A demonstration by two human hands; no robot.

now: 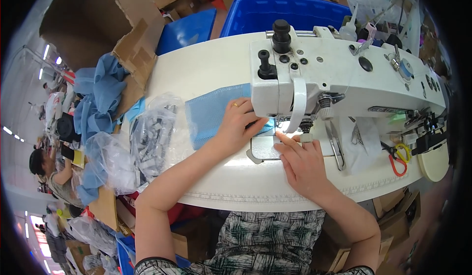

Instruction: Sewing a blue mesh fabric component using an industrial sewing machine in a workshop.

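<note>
A piece of light blue mesh fabric [211, 113] lies on the white sewing table, its right end running under the head of a white sewing machine [314, 73]. My left hand [241, 125], a ring on one finger, is closed on the fabric's edge just left of the needle area. Over the metal needle plate [265, 148], my right hand [305, 164] has its fingers stretched toward the presser foot, fingertips down on the plate and close to the fabric. The machine head partly hides the needle and the fabric beneath it.
Clear plastic bags with dark small parts [155, 137] lie left of the fabric. Tweezers [336, 144] and red-and-yellow-handled scissors [397, 158] rest on the right. Behind the table stand a blue bin [290, 4] and a cardboard box [132, 44]. Another person [54, 172] is far left.
</note>
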